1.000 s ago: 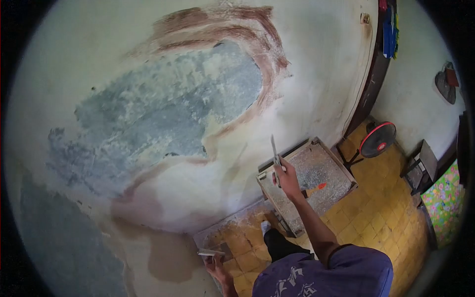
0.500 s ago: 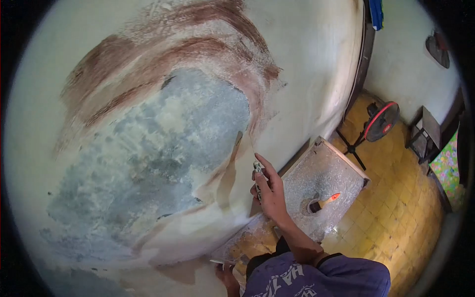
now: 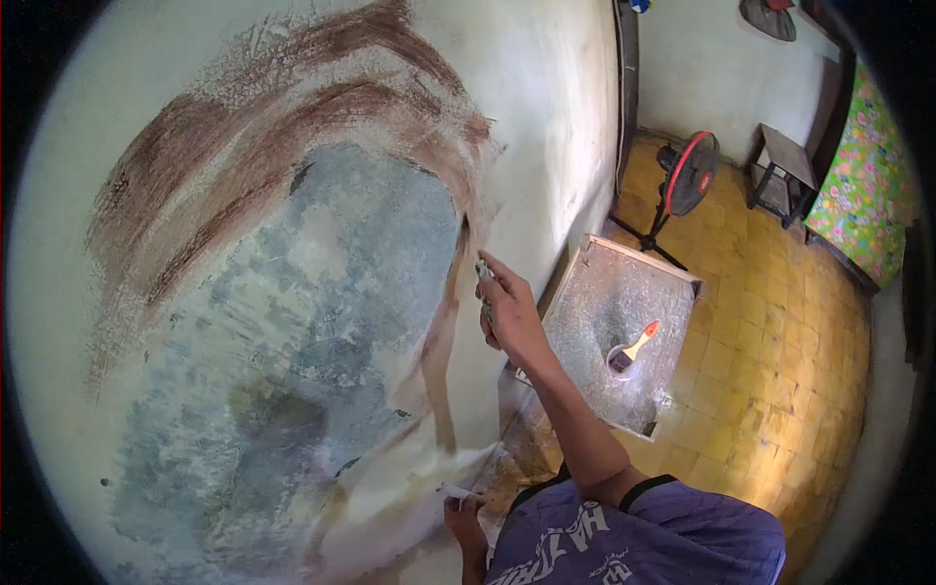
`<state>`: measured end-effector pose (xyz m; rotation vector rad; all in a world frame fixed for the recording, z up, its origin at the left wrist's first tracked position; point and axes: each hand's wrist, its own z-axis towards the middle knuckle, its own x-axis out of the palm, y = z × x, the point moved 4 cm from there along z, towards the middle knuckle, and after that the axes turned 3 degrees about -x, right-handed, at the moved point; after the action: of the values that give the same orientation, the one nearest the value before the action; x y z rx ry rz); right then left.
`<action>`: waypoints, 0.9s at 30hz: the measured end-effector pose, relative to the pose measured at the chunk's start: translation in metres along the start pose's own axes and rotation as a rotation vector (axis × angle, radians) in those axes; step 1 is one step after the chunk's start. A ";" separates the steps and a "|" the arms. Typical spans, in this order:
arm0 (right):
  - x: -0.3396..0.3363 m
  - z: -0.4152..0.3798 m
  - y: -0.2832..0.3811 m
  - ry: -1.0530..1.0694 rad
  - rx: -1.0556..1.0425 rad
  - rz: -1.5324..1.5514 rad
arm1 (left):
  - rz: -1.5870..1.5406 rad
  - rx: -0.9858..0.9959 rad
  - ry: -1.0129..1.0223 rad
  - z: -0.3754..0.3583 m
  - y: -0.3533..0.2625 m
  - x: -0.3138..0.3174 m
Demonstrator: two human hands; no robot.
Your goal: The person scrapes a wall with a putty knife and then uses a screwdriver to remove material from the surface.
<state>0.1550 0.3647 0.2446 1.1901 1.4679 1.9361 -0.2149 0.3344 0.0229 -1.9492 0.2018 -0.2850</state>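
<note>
Near the middle, my right hand (image 3: 509,310) is closed round a slim tool with a patterned handle (image 3: 485,283), its index finger stretched along it. The tool's tip is too faint to make out against the wall. Lower down, my left hand (image 3: 465,514) grips a pale flat tool (image 3: 456,491), held low beside the wall. The wall bears a large blue-grey patch (image 3: 331,283) with uneven edges. Reddish-brown smears (image 3: 210,146) curve above the patch, and a brownish strip (image 3: 441,361) runs down its right edge.
A speckled board-like table (image 3: 585,322) carries a round container (image 3: 616,370) with an orange-tipped brush (image 3: 643,338). Behind it stand a black and red fan (image 3: 690,175) and a small stool (image 3: 783,161) on yellow floor tiles (image 3: 770,312). Floral cloth (image 3: 863,175) hangs at right.
The view has shifted, so the table and fan sit further left. My right hand appears higher beside the patch's right edge. My left hand and its tool now show more fully.
</note>
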 end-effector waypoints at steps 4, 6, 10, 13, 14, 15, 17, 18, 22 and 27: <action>0.006 -0.005 0.005 0.003 0.001 -0.065 | 0.024 -0.020 0.031 0.013 0.006 -0.020; 0.001 0.011 0.003 -0.051 -0.016 -0.046 | 0.088 -0.021 0.016 0.021 0.009 -0.029; 0.006 -0.009 0.002 0.058 0.036 -0.072 | 0.004 -0.044 0.006 0.022 0.004 -0.026; 0.010 -0.007 -0.001 0.064 0.006 -0.140 | 0.012 -0.049 0.032 0.024 0.002 -0.022; 0.009 0.002 -0.003 0.015 -0.038 -0.124 | 0.021 -0.032 0.077 0.028 0.001 -0.021; 0.006 0.004 -0.002 0.015 -0.023 -0.098 | 0.030 -0.016 0.120 0.028 0.001 -0.019; 0.004 0.004 0.001 0.012 0.001 -0.041 | 0.018 0.011 0.138 0.027 0.001 -0.016; 0.005 -0.003 0.005 0.043 0.001 -0.066 | 0.010 0.027 0.150 0.029 0.000 -0.012; 0.004 -0.008 0.010 0.069 -0.029 -0.143 | -0.021 0.030 0.198 0.030 -0.007 0.002; -0.006 -0.005 0.010 0.115 0.038 -0.082 | -0.053 0.039 0.201 0.031 -0.004 0.011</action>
<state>0.1553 0.3537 0.2508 1.0331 1.5931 1.9573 -0.1948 0.3604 0.0162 -1.8891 0.2734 -0.5171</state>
